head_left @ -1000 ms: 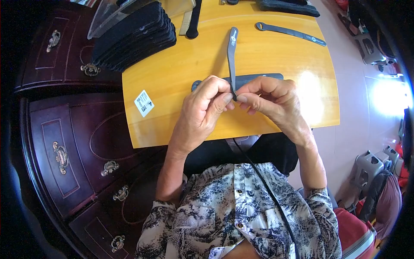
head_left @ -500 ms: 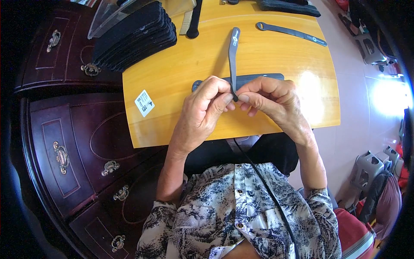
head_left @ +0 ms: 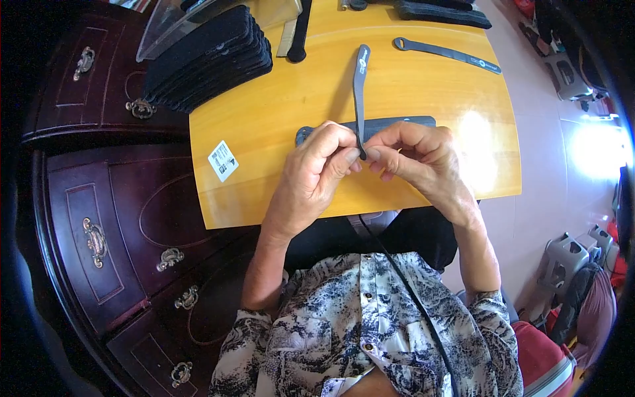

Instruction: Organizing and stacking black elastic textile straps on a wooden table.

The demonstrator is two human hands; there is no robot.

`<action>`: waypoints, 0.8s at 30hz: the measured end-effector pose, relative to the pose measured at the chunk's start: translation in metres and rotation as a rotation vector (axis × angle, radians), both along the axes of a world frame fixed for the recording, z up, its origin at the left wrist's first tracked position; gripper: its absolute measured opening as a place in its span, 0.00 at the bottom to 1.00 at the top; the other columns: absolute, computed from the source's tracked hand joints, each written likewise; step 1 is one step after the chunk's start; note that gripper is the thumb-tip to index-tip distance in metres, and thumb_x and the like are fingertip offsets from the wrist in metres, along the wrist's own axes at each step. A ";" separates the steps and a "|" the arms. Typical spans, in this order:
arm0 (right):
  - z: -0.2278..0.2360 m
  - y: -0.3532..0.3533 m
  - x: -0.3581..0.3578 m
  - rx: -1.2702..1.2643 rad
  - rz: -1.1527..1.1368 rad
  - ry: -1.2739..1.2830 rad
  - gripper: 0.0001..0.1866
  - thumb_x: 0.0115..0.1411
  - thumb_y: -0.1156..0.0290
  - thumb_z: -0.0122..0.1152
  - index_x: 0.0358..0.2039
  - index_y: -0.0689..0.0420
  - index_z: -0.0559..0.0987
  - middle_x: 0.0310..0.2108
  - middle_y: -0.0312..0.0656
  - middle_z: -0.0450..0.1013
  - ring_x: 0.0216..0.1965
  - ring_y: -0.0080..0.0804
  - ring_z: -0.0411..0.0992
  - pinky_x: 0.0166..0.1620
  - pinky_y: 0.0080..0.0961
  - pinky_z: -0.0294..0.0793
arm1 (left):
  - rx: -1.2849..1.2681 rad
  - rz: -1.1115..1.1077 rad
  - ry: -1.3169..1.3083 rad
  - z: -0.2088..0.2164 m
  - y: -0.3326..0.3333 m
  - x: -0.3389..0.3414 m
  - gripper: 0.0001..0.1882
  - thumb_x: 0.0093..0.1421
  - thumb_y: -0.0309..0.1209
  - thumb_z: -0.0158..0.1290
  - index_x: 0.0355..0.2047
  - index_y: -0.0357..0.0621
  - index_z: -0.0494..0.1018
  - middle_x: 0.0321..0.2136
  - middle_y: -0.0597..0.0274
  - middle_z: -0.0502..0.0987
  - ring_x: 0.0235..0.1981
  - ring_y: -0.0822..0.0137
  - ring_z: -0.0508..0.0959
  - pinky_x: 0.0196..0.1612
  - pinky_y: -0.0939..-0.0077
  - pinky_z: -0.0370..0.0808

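Note:
A dark grey strap (head_left: 359, 86) with a small pale logo stands up from my fingertips, its long end pointing away from me. My left hand (head_left: 309, 172) pinches its near end between thumb and forefinger. On the other side of that end, my right hand (head_left: 426, 159) pinches it too, thumb against forefinger. The strap's near end is bent and partly covered by my fingers. Just beyond my hands lies another wide dark grey strap (head_left: 397, 123), partly hidden behind them. A third grey strap (head_left: 450, 54), with a slot at one end, lies flat at the far right.
A thick stack of black fabric strips (head_left: 205, 63) stands at the table's far left, by a clear plastic box (head_left: 153, 34). One narrow black strap (head_left: 301, 33) lies beside it. A white label (head_left: 223, 161) is on the yellow table (head_left: 264, 132). Dark wooden drawers (head_left: 92, 231) flank the left.

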State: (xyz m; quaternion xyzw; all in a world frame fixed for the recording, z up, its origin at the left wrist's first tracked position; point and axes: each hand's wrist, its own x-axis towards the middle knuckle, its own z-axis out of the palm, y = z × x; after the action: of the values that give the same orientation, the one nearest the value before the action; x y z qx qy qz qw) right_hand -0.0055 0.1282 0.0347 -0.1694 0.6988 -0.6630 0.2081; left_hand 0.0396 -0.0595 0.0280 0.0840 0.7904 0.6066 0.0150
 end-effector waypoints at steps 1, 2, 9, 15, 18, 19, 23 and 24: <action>0.001 0.000 -0.001 0.018 0.009 0.009 0.09 0.60 0.71 0.61 0.33 0.65 0.81 0.26 0.37 0.78 0.26 0.18 0.74 0.31 0.17 0.76 | 0.000 0.000 0.000 0.000 0.000 0.000 0.02 0.64 0.23 0.48 0.34 0.37 0.67 0.27 0.61 0.69 0.28 0.72 0.76 0.33 0.79 0.73; 0.001 0.000 -0.001 0.036 0.018 0.018 0.09 0.60 0.71 0.61 0.33 0.65 0.81 0.26 0.37 0.78 0.25 0.18 0.74 0.31 0.17 0.76 | 0.038 0.005 -0.028 -0.001 -0.001 0.001 0.02 0.64 0.23 0.48 0.34 0.37 0.67 0.28 0.61 0.70 0.29 0.72 0.76 0.33 0.79 0.73; 0.009 -0.007 -0.002 0.025 -0.008 0.169 0.07 0.59 0.73 0.61 0.32 0.65 0.80 0.26 0.40 0.79 0.28 0.22 0.77 0.31 0.18 0.77 | 0.370 0.078 -0.143 -0.008 0.001 0.003 0.04 0.66 0.24 0.47 0.38 0.35 0.67 0.34 0.61 0.75 0.34 0.75 0.76 0.37 0.82 0.73; 0.005 -0.013 0.000 0.058 -0.013 0.277 0.06 0.59 0.74 0.60 0.32 0.64 0.78 0.27 0.41 0.79 0.32 0.24 0.79 0.32 0.19 0.79 | 0.397 0.094 -0.161 -0.003 0.001 0.007 0.06 0.66 0.24 0.47 0.41 0.34 0.66 0.35 0.60 0.75 0.35 0.75 0.76 0.40 0.81 0.73; -0.001 -0.014 0.003 0.038 -0.022 0.227 0.07 0.59 0.73 0.60 0.33 0.65 0.78 0.28 0.41 0.79 0.30 0.23 0.78 0.32 0.19 0.78 | 0.316 0.095 -0.138 -0.011 -0.005 0.009 0.06 0.64 0.24 0.51 0.39 0.35 0.68 0.35 0.59 0.75 0.34 0.72 0.77 0.40 0.79 0.74; -0.005 -0.012 0.004 0.047 -0.032 0.156 0.07 0.59 0.73 0.60 0.34 0.65 0.78 0.28 0.40 0.78 0.29 0.22 0.77 0.32 0.19 0.77 | 0.317 0.092 -0.139 -0.011 -0.004 0.009 0.06 0.64 0.24 0.51 0.39 0.35 0.68 0.35 0.59 0.75 0.34 0.72 0.77 0.40 0.79 0.74; -0.018 -0.014 0.008 -0.072 -0.115 -0.079 0.09 0.59 0.71 0.62 0.35 0.64 0.79 0.26 0.37 0.77 0.28 0.19 0.74 0.33 0.18 0.75 | -0.195 0.085 0.128 -0.008 -0.003 0.008 0.06 0.58 0.22 0.56 0.34 0.36 0.70 0.37 0.57 0.72 0.34 0.68 0.76 0.38 0.76 0.74; -0.018 -0.014 0.009 -0.071 -0.118 -0.079 0.09 0.59 0.71 0.62 0.35 0.64 0.79 0.26 0.37 0.77 0.28 0.19 0.74 0.33 0.18 0.75 | -0.308 0.063 0.200 -0.007 -0.003 0.008 0.06 0.57 0.21 0.56 0.34 0.36 0.71 0.40 0.57 0.72 0.34 0.70 0.75 0.38 0.76 0.73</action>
State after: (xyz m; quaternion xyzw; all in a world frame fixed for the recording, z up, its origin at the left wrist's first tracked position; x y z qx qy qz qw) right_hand 0.0036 0.1144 0.0168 -0.1087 0.6749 -0.7047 0.1900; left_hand 0.0479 -0.0622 0.0215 0.1161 0.8738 0.4670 -0.0700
